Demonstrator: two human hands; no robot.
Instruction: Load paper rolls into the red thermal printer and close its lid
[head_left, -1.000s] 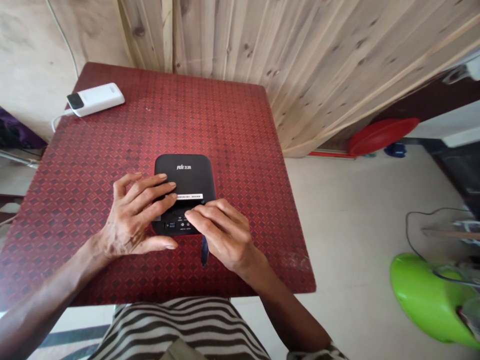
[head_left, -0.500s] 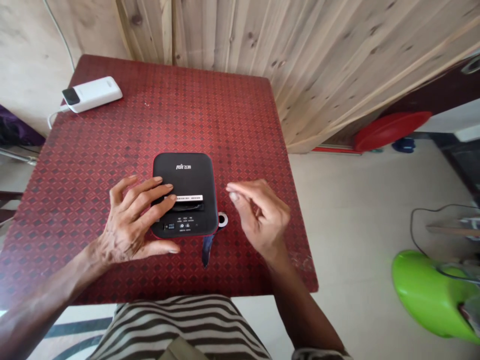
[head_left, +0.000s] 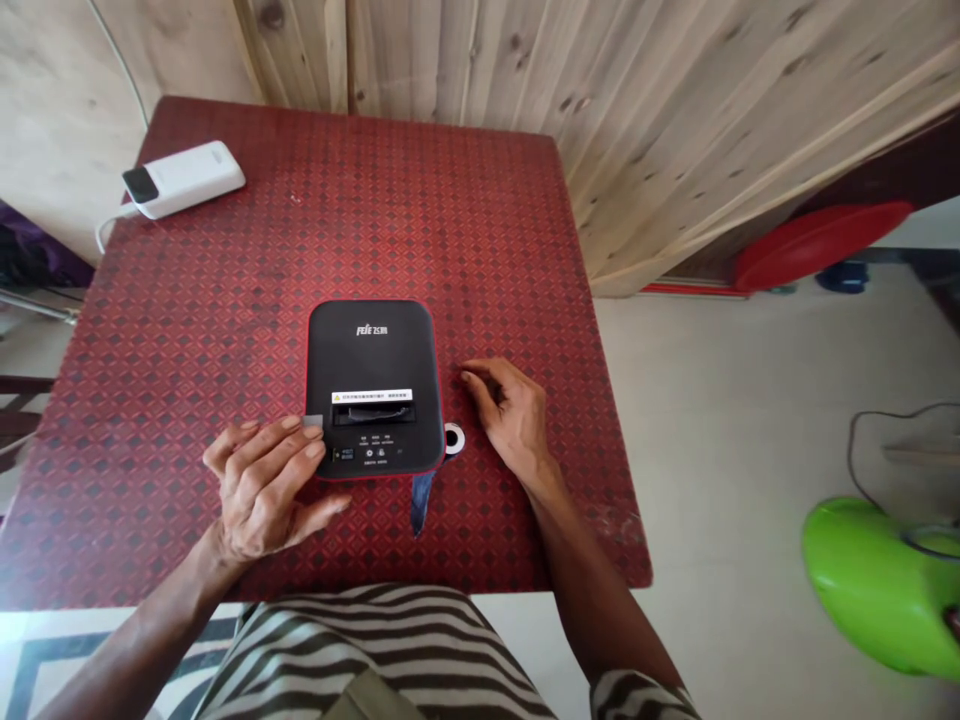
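A black receipt printer (head_left: 371,360) with a red rim lies flat on the patterned table. Its slot, below a white warning label, has a dark thin strip in it. My left hand (head_left: 266,485) is at the printer's front left edge, fingers side by side and slightly bent, thumb apart. Its fingertips touch a grey tab (head_left: 312,421) there. Right of the printer, my right hand (head_left: 514,410) rests on the table, curled, thumb and index tips close together with nothing visible between them. Between it and the printer sits a small white ring (head_left: 454,438) with a dark centre. A dark blue strip (head_left: 420,503) sticks out in front.
A white power bank (head_left: 191,178) with a dark display and a cable lies at the far left of the red table (head_left: 390,210). Wood panelling stands behind. On the floor to the right are a green plastic object (head_left: 862,580) and a red basin (head_left: 817,245).
My right hand has left the printer's slot area and come down on the table to the right. My left hand has slid back from the printer's top to its left edge, uncovering the slot.
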